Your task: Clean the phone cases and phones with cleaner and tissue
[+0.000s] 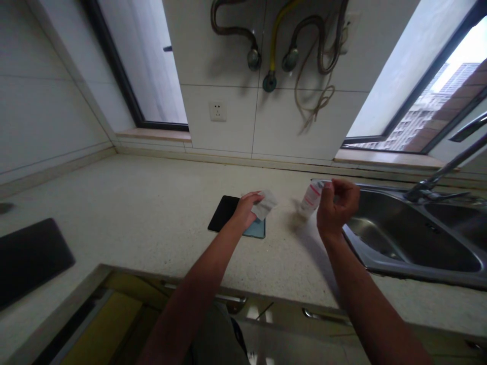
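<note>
Between two windows, below a white wall with hoses and a socket, runs a pale speckled table, a steel sink set into its right side. Near its middle lie a black tablet and blue cover; the left hand, over them, grips a white wipe. Fingers pinched, the right hand holds a clear red-striped wrapper beside the sink. A dark slab lies far left.

Pale speckled counter. Clock centred on the black slab lying mid-top: blue slab right beside it at 4, partly hidden; sink set in at 3; dark panel between 8 and 9. Clear striped wrapper toward sink; can't tell if resting.
</note>
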Demonstrator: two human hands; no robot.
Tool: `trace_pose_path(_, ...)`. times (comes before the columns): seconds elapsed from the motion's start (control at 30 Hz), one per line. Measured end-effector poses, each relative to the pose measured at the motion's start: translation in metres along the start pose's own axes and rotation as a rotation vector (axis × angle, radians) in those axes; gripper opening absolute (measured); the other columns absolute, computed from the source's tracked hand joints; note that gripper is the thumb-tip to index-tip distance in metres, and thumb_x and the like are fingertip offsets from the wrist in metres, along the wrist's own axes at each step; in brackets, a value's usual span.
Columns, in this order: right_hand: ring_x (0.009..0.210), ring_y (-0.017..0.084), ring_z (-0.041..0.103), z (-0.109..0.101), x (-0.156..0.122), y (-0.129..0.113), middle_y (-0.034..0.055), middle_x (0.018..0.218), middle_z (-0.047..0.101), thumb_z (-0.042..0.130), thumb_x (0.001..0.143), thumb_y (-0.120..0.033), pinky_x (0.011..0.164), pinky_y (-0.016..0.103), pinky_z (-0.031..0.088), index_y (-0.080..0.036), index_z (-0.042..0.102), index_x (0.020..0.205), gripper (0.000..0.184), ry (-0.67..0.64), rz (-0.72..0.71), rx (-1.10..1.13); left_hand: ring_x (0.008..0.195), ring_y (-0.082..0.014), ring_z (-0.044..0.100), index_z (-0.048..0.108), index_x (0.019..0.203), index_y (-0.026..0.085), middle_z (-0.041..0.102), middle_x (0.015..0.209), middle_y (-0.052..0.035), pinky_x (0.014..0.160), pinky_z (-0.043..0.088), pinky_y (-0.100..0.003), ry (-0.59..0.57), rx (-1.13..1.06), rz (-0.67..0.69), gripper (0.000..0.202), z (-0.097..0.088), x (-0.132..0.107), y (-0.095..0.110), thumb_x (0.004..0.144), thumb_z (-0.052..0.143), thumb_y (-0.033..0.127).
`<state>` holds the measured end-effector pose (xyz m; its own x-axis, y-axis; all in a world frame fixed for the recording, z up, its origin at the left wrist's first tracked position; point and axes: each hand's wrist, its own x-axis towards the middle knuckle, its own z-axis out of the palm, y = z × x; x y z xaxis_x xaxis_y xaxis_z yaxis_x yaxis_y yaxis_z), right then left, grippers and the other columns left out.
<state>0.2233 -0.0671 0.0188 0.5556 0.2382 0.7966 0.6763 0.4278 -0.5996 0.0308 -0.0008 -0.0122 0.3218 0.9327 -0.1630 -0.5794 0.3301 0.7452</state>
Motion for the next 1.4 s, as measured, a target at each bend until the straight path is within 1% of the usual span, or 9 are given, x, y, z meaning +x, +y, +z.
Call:
trace_pose_path(0.13,0.066,0.015,0.059,0.014,-0.029,-0.017,0.0014,0.082,0.062,0.061,0.086,-0.049,0.060,0.030,0.049,-0.021,0.061,0.102,0.032,-0.542,0.176,0.183,0.074,-0.0156,0.063,0.070,0.081,0.013,0.071,0.081,-0.0061,0.072,0.048,-0.027,-0.030,-0.024,0.040,0.024,0.001,0.000,0.001,0.057,0.075,0.016)
trace_pose_path(0.23,0.054,0.013,0.057,0.028,-0.052,-0.016,-0.0010,0.077,0.063,0.068,0.076,-0.058,0.047,0.025,0.044,-0.021,0.059,0.103,0.047,-0.760,0.495,0.235,0.074,-0.0154,0.062,0.071,0.078,0.015,0.070,0.080,-0.0045,0.072,0.047,-0.027,-0.020,0.017,0.106,0.019,0.004,-0.002,0.002,0.060,0.074,0.020)
trace_pose_path(0.33,0.047,0.012,0.054,0.035,-0.069,-0.018,-0.0020,0.065,0.060,0.065,0.075,-0.065,0.040,0.023,0.035,-0.020,0.058,0.082,0.046,-0.943,0.731,0.359,0.072,-0.0155,0.060,0.071,0.076,0.016,0.069,0.077,-0.0038,0.071,0.045,-0.027,-0.006,0.182,0.161,0.012,0.006,-0.005,0.002,0.065,0.072,0.023)
trace_pose_path(0.57,0.043,0.010,0.043,0.034,-0.074,-0.024,-0.0035,0.049,0.051,0.071,0.071,-0.063,0.041,0.023,0.031,-0.019,0.057,0.062,0.047,-0.735,0.865,0.448,0.083,-0.0174,0.063,0.072,0.075,0.017,0.071,0.084,-0.0058,0.082,0.044,-0.026,0.055,0.526,0.355,0.008,0.006,-0.007,0.007,0.077,0.067,0.023)
trace_pose_path(0.77,0.055,0.016,0.057,0.037,-0.064,-0.010,-0.0011,0.060,0.060,0.068,0.070,-0.046,0.049,0.028,0.046,-0.021,0.054,0.067,0.029,-0.551,0.958,0.560,0.069,-0.0178,0.062,0.067,0.079,0.019,0.067,0.073,-0.0043,0.074,0.045,-0.027,0.166,0.832,0.392,0.013,-0.002,-0.010,0.011,0.087,0.058,0.025)
trace_pose_path(0.9,0.055,0.019,0.060,0.040,-0.063,-0.001,-0.0006,0.055,0.058,0.061,0.072,-0.042,0.049,0.030,0.052,-0.023,0.050,0.068,0.022,-0.556,1.000,0.665,0.102,-0.0264,0.062,0.066,0.084,0.021,0.067,0.090,-0.0101,0.094,0.040,-0.031,0.266,1.122,0.484,0.006,-0.009,-0.016,0.010,0.079,0.067,0.019)
trace_pose_path(1.03,0.059,0.021,0.063,0.040,-0.060,0.005,-0.0001,0.056,0.059,0.061,0.072,-0.044,0.053,0.033,0.056,-0.025,0.047,0.070,0.024,-0.546,1.000,0.725,0.117,-0.0311,0.056,0.063,0.092,0.018,0.062,0.114,-0.0164,0.104,0.036,-0.036,0.207,1.365,0.393,0.016,-0.013,-0.018,0.007,0.077,0.067,0.017)
trace_pose_path(1.17,0.068,0.024,0.066,0.038,-0.058,0.007,0.0016,0.061,0.061,0.060,0.074,-0.047,0.059,0.039,0.059,-0.025,0.049,0.075,0.025,-0.574,0.979,0.765,0.121,-0.0328,0.055,0.062,0.092,0.016,0.059,0.120,-0.0195,0.106,0.036,-0.037,0.242,1.392,0.340,0.016,-0.016,-0.017,0.006,0.077,0.065,0.013)
trace_pose_path(1.4,0.070,0.025,0.067,0.039,-0.062,0.005,0.0035,0.065,0.065,0.065,0.073,-0.043,0.063,0.042,0.061,-0.024,0.051,0.078,0.024,-0.529,1.066,0.824,0.120,-0.0387,0.056,0.054,0.067,0.019,0.065,0.097,-0.0189,0.107,0.035,-0.046,0.376,1.280,0.305,0.017,-0.020,-0.016,0.007,0.072,0.066,0.007)
